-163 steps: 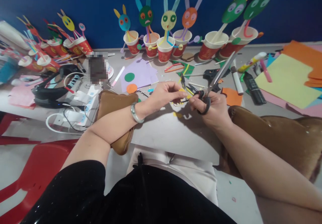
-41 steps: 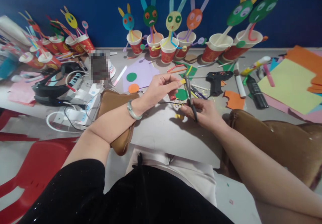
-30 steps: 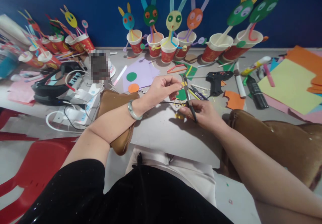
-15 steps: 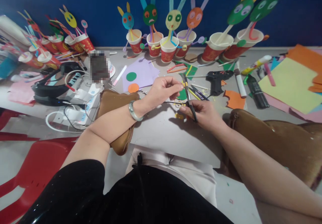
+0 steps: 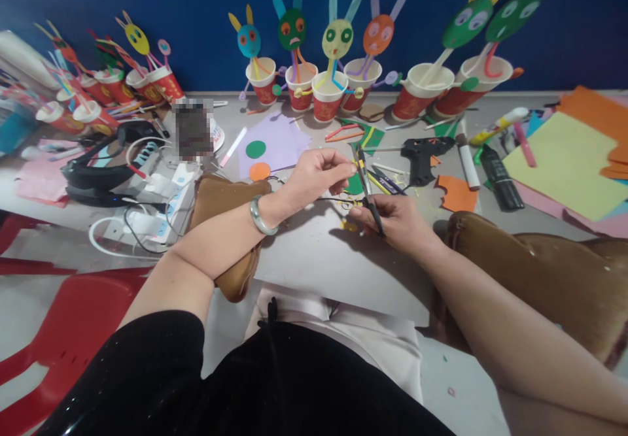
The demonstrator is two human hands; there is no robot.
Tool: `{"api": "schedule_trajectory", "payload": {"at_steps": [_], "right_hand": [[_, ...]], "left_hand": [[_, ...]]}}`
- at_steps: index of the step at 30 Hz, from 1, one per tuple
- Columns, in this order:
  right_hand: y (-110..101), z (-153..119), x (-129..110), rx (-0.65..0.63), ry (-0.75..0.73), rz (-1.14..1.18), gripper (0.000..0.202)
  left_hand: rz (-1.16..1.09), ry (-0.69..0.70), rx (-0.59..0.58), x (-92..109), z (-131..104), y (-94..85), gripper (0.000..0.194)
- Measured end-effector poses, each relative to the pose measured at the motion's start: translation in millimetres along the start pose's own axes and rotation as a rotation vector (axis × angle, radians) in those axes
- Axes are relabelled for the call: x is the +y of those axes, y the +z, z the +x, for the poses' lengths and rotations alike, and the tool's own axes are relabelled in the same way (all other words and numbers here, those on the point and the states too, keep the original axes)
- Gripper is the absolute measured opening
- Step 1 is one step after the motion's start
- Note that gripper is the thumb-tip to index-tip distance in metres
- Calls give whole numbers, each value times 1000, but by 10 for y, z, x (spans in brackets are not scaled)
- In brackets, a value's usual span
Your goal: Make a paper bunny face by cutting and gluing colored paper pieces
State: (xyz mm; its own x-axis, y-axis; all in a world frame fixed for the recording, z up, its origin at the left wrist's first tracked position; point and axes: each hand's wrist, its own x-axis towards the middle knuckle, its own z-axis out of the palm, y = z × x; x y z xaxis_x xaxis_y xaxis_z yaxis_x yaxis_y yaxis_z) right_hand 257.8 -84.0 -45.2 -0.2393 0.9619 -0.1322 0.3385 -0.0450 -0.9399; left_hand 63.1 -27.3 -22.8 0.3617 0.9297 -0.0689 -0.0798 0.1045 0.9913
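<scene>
Over the middle of the table, my left hand (image 5: pixel 321 176) pinches a small yellow piece of paper (image 5: pixel 354 164) between thumb and fingertips. My right hand (image 5: pixel 400 221) is closed around the dark handles of a pair of scissors (image 5: pixel 364 181). Their blades point away from me and lie against the yellow piece, whose exact shape is too small to tell. Beneath the hands are a green paper circle (image 5: pixel 354 184), tiny yellow scraps and a small yellow-orange piece (image 5: pixel 348 225). Part of the circle is hidden.
Paper cups (image 5: pixel 330 104) with paper-faced figures line the back wall. A black glue gun (image 5: pixel 420 160), markers and coloured sheets (image 5: pixel 564 161) lie on the right. Lilac paper (image 5: pixel 289 136) and a power strip (image 5: pixel 171 210) are on the left. Brown cushions (image 5: pixel 534 272) flank my arms.
The scissor blades have shifted slightly against the yellow piece. Both hands stay almost where they were.
</scene>
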Motion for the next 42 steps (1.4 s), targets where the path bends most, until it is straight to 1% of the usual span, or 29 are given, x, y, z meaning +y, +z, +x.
{"api": "schedule_trajectory", "payload": {"at_steps": [9, 17, 20, 24, 25, 27, 30, 36, 38, 42], "right_hand": [[-16, -13, -29, 2, 3, -17, 72], [-30, -29, -80, 27, 19, -37, 73], [-47, -12, -47, 97, -9, -27, 69], [-76, 16, 9, 267, -57, 46, 58], [-80, 20, 18, 299, -64, 65, 56], [-83, 28, 30, 329, -78, 91, 54], [-75, 40, 28, 322, -81, 127, 54], [-54, 71, 9, 308, -21, 228, 49], [-52, 72, 13, 322, -23, 234, 45], [-59, 54, 6, 342, -39, 204, 39]], "left_hand": [[-4, 0, 5, 17, 3, -5, 27], [-15, -2, -10, 10, 7, -22, 31], [-37, -11, -59, -14, 14, -16, 27], [-34, -99, -160, -76, 26, 27, 11], [-22, -121, -188, -96, 29, 37, 10], [9, -135, -247, -140, 34, 49, 16], [37, -89, -311, -206, 43, 41, 18], [71, 10, -360, -299, 68, -6, 20], [82, 33, -340, -311, 78, -22, 22], [121, 79, -261, -312, 95, -57, 32]]}}
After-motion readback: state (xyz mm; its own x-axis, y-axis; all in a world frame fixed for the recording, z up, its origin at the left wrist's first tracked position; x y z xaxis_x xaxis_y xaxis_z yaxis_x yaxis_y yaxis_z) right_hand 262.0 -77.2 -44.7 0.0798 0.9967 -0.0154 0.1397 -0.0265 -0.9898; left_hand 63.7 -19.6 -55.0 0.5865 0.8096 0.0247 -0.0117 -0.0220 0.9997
